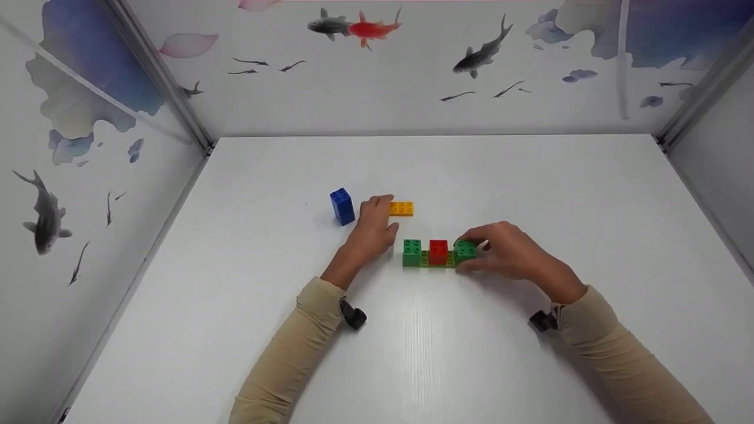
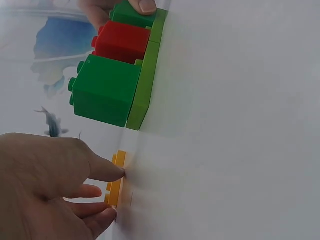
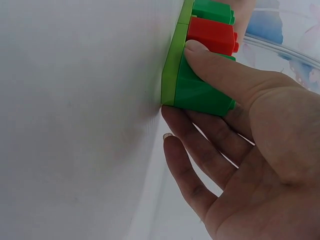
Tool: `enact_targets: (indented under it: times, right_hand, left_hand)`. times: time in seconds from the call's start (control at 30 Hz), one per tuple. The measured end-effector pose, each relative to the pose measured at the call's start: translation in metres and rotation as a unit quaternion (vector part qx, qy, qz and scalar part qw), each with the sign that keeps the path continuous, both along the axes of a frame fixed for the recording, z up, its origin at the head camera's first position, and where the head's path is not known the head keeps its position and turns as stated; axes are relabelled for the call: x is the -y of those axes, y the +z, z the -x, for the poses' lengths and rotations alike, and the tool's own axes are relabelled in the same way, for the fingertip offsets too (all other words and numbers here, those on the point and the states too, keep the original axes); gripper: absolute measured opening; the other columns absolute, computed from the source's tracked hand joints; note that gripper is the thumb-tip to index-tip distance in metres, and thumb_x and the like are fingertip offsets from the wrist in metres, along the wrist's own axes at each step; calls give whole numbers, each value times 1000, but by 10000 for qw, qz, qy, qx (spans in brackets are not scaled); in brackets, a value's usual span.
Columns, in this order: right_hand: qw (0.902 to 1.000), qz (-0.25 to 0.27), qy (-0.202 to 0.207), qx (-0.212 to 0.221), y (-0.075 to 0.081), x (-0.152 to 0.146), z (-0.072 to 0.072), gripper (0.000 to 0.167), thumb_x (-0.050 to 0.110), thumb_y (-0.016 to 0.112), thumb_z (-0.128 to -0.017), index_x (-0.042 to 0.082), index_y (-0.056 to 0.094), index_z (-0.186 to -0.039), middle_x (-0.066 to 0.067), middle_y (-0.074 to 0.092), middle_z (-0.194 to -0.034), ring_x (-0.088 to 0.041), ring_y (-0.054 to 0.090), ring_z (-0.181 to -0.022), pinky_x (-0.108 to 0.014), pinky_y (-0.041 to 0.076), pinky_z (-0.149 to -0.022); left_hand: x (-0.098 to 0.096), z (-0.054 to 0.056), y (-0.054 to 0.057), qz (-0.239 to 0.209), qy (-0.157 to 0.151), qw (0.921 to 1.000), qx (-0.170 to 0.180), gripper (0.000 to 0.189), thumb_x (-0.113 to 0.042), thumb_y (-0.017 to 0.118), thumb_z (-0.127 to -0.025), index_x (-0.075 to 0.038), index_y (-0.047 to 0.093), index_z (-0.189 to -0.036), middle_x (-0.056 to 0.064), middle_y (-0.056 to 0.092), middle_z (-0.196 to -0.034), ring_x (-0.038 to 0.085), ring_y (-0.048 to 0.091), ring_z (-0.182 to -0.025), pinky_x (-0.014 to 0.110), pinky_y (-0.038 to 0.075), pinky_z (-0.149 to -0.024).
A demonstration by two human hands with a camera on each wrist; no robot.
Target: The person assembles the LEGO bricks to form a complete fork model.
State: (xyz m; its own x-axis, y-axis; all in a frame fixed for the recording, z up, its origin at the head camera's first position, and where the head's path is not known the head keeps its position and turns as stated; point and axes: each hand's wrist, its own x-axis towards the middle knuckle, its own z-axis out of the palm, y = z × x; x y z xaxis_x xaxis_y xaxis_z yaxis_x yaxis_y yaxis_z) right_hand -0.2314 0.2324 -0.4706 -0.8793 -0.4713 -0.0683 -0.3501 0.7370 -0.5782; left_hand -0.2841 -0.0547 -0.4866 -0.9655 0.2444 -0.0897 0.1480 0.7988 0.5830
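A light green base (image 1: 424,259) lies on the table with a green brick (image 1: 412,253) at its left end, a red brick (image 1: 438,252) in the middle and another green brick (image 1: 466,249) at its right end. My right hand (image 1: 511,252) grips that right-end brick; in the right wrist view the thumb (image 3: 220,70) lies along its side. Farther back, my left hand (image 1: 372,224) is at the left end of a flat yellow brick (image 1: 402,208). Its thumb (image 2: 107,169) and fingers are spread apart at the yellow brick in the left wrist view.
A tall blue block (image 1: 342,206) stands upright left of my left hand. The white table (image 1: 377,353) is bounded by a back wall (image 1: 377,88) and side walls printed with fish. Small black devices sit at both wrists.
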Motion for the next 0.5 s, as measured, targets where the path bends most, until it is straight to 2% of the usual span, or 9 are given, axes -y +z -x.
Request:
enact_targets:
  times: [0.3, 0.5]
  right_hand:
    - [10000, 33, 29, -31, 1, 0, 0, 40, 23, 93, -87, 11, 81, -123, -5, 82, -119, -20, 73, -104, -47, 65, -95]
    - [10000, -36, 50, -35, 0, 0, 1, 41, 23, 93, -87, 12, 81, -125, -5, 81, -120, -21, 73, -106, -47, 65, -96]
  left_hand:
    - [1, 0, -3, -219, 44, 9997, -129, 42, -17, 61, -112, -9, 54, -152, 9, 51, -154, 24, 47, -140, 37, 43, -127]
    - [3, -2, -4, -283, 126, 9994, -163, 37, -17, 63, -111, -8, 59, -147, 9, 55, -145, 24, 51, -134, 34, 46, -124]
